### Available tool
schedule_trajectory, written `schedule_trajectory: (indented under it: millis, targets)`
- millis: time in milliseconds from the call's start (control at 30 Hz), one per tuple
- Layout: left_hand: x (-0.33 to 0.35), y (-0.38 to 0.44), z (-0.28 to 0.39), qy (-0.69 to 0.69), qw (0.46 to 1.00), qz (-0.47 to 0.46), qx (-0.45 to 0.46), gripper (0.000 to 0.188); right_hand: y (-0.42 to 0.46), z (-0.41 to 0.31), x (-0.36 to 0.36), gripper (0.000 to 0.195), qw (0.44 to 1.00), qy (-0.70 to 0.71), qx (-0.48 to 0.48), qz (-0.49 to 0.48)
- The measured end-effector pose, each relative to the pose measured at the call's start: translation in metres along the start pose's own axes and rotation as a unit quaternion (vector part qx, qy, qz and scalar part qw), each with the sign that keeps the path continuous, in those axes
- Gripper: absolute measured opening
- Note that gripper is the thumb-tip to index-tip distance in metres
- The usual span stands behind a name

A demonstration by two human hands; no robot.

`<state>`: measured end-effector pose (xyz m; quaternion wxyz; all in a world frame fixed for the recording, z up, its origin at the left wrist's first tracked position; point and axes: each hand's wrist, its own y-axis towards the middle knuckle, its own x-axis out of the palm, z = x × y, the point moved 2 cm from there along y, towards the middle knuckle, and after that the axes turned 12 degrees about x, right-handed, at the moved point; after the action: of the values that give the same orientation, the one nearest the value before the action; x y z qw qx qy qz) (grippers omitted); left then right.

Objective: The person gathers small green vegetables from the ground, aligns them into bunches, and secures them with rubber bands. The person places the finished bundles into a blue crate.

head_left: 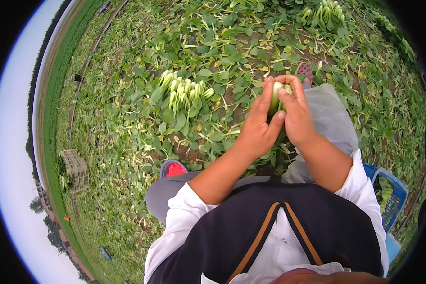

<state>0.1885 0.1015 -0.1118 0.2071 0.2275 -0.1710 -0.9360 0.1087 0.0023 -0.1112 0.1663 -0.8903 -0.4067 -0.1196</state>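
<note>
My left hand [261,122] and my right hand [298,110] are cupped around a few heads of bok choy [277,97], whose pale bases point away from me. The fingertips of both hands nearly meet beyond the bases, and their leaves are mostly hidden below the palms. To the left of my hands, a pile of bok choy [187,90] lies on the ground with its pale bases bunched together. Another pile of bok choy [323,16] lies farther off at the upper right.
Loose leaves [230,49] cover much of the soil. A blue plastic crate [399,193] holding greens stands at my right side. A pale slatted crate [76,170] is far left. My shoes [174,168] rest among the leaves, and a row of greens runs along the upper right.
</note>
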Motion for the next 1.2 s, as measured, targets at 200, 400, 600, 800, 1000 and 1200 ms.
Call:
schedule_trajectory:
  millis: [200,400,600,800,1000,1200]
  targets:
    - [0.01,-0.016,-0.018,-0.074,0.995,0.036,-0.061,0.06,-0.001,-0.002,0.009,0.054,0.996,-0.022,0.075,-0.04]
    - [-0.006,-0.002,-0.028,-0.253,0.96,-0.098,-0.064,0.049,0.015,-0.012,-0.002,0.035,0.978,-0.02,0.165,-0.126]
    - [-0.04,-0.033,-0.271,-0.039,0.956,-0.076,-0.281,0.044,0.03,-0.017,0.004,0.019,0.989,-0.06,0.132,-0.028]
    - [-0.113,-0.075,-0.405,0.427,0.84,-0.125,-0.312,0.048,0.035,-0.01,0.004,0.029,0.973,-0.094,0.209,-0.01]
    - [-0.116,-0.067,-0.419,0.467,0.792,-0.209,-0.332,0.05,0.041,-0.015,0.004,0.028,0.967,-0.117,0.225,0.001]
    - [-0.141,-0.076,-0.354,0.38,0.904,-0.006,-0.194,0.051,0.031,-0.017,0.013,0.023,0.973,-0.075,0.22,-0.008]
